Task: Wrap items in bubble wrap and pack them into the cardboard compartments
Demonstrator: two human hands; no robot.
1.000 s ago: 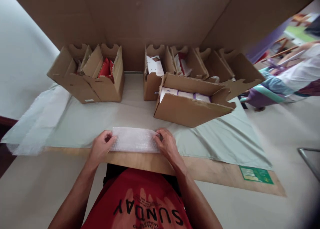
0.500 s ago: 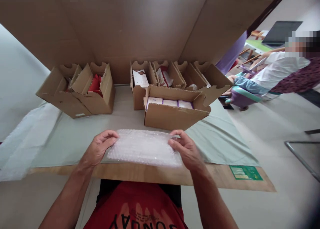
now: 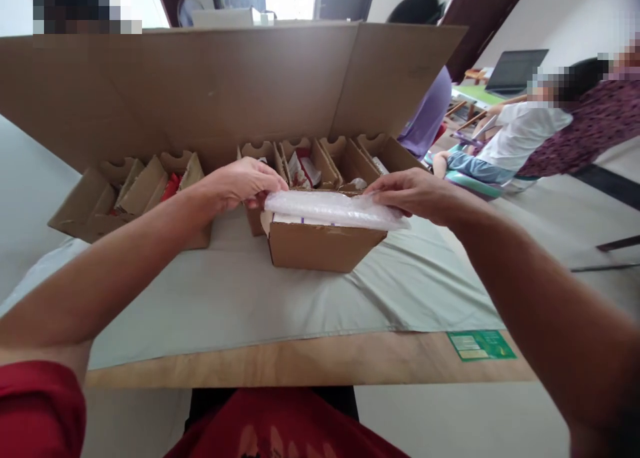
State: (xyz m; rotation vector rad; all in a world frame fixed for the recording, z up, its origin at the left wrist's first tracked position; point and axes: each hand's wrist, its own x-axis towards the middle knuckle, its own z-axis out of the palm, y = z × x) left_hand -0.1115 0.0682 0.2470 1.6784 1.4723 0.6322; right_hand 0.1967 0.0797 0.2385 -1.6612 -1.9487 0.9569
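Left hand point(image 3: 255, 181) and right hand point(image 3: 410, 193) pinch opposite ends of a bubble-wrap piece point(image 3: 333, 208) over the opening of the front cardboard box point(image 3: 320, 248), white packs point(image 3: 291, 219) partly visible inside it, cardboard bins point(image 3: 347, 158) behind it, green label point(image 3: 481, 345) nearer, right of it.

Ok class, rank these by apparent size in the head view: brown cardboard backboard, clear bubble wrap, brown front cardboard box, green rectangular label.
1. Brown cardboard backboard
2. Clear bubble wrap and brown front cardboard box: overlapping, too close to rank
3. Green rectangular label
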